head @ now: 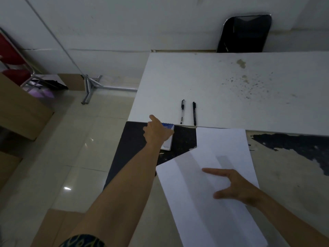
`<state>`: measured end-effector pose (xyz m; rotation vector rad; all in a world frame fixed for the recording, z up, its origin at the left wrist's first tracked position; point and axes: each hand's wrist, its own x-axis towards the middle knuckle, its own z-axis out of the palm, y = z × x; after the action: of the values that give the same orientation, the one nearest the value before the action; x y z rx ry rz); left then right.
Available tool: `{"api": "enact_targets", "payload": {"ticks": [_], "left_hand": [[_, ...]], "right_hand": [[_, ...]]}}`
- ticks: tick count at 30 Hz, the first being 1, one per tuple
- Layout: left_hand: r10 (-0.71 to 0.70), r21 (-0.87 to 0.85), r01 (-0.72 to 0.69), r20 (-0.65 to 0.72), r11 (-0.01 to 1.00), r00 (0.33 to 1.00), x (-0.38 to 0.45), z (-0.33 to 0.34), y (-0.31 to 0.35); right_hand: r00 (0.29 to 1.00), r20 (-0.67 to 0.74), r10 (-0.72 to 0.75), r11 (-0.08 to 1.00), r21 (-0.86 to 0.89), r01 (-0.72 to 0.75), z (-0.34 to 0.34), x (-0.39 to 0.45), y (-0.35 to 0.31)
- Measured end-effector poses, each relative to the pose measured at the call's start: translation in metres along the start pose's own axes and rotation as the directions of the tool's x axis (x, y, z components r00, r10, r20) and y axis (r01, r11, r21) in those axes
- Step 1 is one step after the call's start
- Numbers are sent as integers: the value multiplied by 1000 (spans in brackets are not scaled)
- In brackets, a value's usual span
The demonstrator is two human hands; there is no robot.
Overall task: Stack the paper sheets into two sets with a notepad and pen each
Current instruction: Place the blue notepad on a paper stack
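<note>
— Right hand [236, 188] first: where is it?

— Nearest the camera, palm down over the paper sheets [210, 193], thumb and forefinger spread wide apart, gripping nothing. Whether the fingertips touch the paper cannot be told.

— And the sheets?

— Two white sheets at least, overlapping; the nearer one is turned at an angle across the other, and both lie on the worn dark-and-tan table [288, 172].

— The left hand [157, 133]?

— Farther out, arm stretched forward, resting on a notepad [169, 138] with a blue cover and spiral top. The thumb sticks up; the fingers are hidden behind the hand, so their grip cannot be told. The notepad lies on the dark part of the table, against the edge of the white table [231, 82].

— Pens?

— Beyond that, two lie side by side on the white table near its edge: the clear pen [182, 111] on the left, the black pen [194, 113] on the right, close but apart.

— Farthest?

— A black chair [246, 32] stands against the wall.
</note>
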<state>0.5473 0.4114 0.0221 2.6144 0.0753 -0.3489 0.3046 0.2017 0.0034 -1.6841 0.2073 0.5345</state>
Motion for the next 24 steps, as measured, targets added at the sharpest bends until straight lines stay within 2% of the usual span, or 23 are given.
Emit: {"api": "enact_targets", "payload": {"ticks": [4, 9, 14, 20, 22, 24], "left_hand": [[7, 24, -7, 21, 1000, 1000, 8, -6, 5], [29, 43, -29, -3, 999, 1000, 12, -4, 6], [23, 60, -24, 20, 998, 1000, 9, 2, 2], [5, 30, -6, 42, 1000, 999, 4, 11, -10], [12, 38, -14, 39, 999, 999, 2, 15, -13], [19, 40, -20, 29, 999, 999, 1, 20, -18]], "right_hand": [[1000, 20, -11, 996, 90, 9, 27, 30, -13], [997, -81, -6, 953, 300, 30, 43, 86, -25], [979, -203, -2, 932, 355, 75, 45, 117, -22], [900, -407, 155, 948, 317, -20, 49, 132, -4], [868, -437, 236, 912, 408, -43, 52, 136, -6], [868, -420, 266, 873, 486, -32, 52, 141, -9]]}}
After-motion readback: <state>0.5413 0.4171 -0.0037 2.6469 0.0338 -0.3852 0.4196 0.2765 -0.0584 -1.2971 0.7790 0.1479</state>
